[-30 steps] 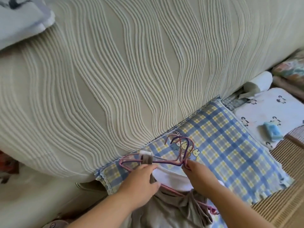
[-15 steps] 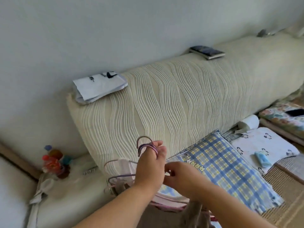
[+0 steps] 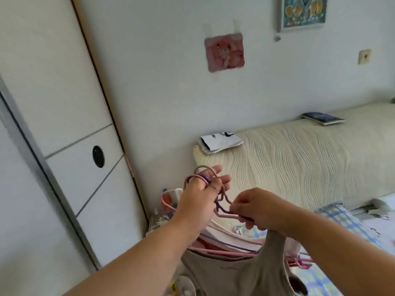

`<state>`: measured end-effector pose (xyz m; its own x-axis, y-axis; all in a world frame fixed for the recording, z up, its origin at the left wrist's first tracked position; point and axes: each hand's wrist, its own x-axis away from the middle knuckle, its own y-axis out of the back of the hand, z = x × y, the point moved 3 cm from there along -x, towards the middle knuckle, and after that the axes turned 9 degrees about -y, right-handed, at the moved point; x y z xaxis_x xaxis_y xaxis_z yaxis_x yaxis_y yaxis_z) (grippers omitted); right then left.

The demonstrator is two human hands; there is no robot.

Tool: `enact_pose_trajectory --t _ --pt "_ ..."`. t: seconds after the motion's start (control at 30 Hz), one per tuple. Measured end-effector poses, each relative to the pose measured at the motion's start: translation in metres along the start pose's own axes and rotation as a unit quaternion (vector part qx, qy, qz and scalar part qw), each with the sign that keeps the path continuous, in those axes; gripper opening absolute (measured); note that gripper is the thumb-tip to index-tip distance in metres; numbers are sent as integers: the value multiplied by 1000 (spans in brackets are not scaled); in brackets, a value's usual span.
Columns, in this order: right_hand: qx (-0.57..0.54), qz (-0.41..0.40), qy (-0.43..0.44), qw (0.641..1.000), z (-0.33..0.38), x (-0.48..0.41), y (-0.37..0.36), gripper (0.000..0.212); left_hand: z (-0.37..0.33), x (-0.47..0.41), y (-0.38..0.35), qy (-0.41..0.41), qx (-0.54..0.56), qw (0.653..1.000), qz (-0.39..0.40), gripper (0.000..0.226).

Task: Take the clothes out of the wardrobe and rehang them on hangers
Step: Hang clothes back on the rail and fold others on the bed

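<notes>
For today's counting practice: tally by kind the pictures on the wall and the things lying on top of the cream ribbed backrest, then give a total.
Pictures: 2, the pink picture and the framed picture
Books: 1, the dark book
Folded white bundle: 1
Total: 4

Hangers [image 3: 226, 216]: smooth pink and purple coating, matt. Garment [image 3: 235, 272]: soft beige cloth. Headboard cover [image 3: 299, 163]: ribbed cream cloth. Wardrobe door [image 3: 70, 116]: smooth white panels, matt.

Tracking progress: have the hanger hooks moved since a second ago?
Yes, upward: the hooks left the plaid pillow; the left hand holds them before the ribbed backrest.
</notes>
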<state>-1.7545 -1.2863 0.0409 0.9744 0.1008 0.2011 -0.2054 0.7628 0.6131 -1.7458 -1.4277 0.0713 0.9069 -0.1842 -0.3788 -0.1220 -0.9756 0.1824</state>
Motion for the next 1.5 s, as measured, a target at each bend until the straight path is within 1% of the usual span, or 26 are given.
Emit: enact_pose_trajectory --t 0.07,0.2,0.37,0.5,0.57,0.63,0.67,0.7,0.77,0.83,0.93,1.03,1.17,1.27,1.33,1.5 --pt "-2 23 20 1000 26 27 -13 22 -26 25 22 1 1 1000 -12 26" --pt "59 48 69 995 67 71 -35 22 -68 78 53 -3 -9 999 -36 28" --pt "119 97 145 977 95 128 -58 27 -106 142 66 -22 -33 991 -125 28" --pt "125 133 245 952 96 179 -71 13 -137 190 62 -26 -73 978 -195 24" --pt "169 116 287 936 91 203 -75 18 -156 217 59 -17 -90 969 -228 25" --pt "224 79 320 917 83 219 -74 22 -166 229 56 -10 -94 966 -240 26" --pt "248 81 346 901 81 240 -76 24 -181 255 56 -3 -101 956 -275 26" --pt "254 90 351 897 80 249 -76 26 -190 270 58 0 -107 948 -298 26" --pt "229 98 367 896 81 257 -78 25 -204 289 60 10 -117 940 -320 26" --pt "201 125 399 886 94 283 -81 19 -231 323 64 1 -132 922 -364 27" --pt "176 153 457 858 121 324 -86 11 -272 370 69 -22 -142 899 -413 27" --pt "149 177 511 828 149 362 -92 12 -307 408 76 -41 -162 879 -447 27" --pt "109 203 560 796 185 411 -109 17 -351 454 90 -61 -183 851 -488 26" --pt "79 218 584 778 209 445 -127 20 -382 487 104 -74 -203 832 -511 24" --pt "62 234 604 759 225 468 -137 19 -405 508 111 -84 -223 823 -516 23" --pt "6 306 637 707 271 520 -158 10 -462 546 136 -91 -269 815 -504 26"
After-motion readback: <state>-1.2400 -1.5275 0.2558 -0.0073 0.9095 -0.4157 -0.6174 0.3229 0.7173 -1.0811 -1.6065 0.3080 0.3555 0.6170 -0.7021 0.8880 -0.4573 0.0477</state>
